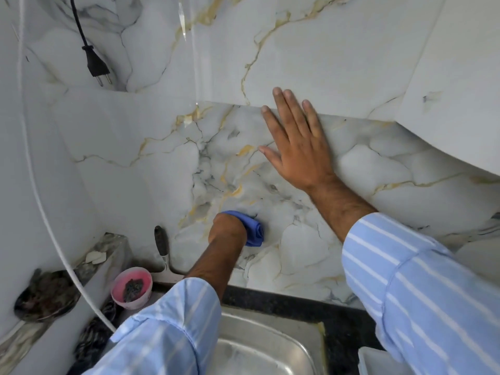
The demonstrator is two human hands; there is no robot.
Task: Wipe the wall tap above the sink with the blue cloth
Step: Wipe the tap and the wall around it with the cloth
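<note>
Blue cloth (254, 230) gripped in left hand (226, 228); right hand (296, 143) flat on wall (151, 147)

Wall (311, 50): glossy marble-look tile, smooth, grey and gold veins, under the flat right hand (295, 147). Cloth (255, 230): soft blue fabric, matt, bunched in the left hand (227, 230). Sink (259, 347): brushed steel, dull sheen, below both hands. Counter (284, 301): dark speckled stone, polished. Bowl (132, 288): pink plastic, matt, left of the left forearm. Sleeves (422, 293): striped woven cotton-like cloth.
</note>
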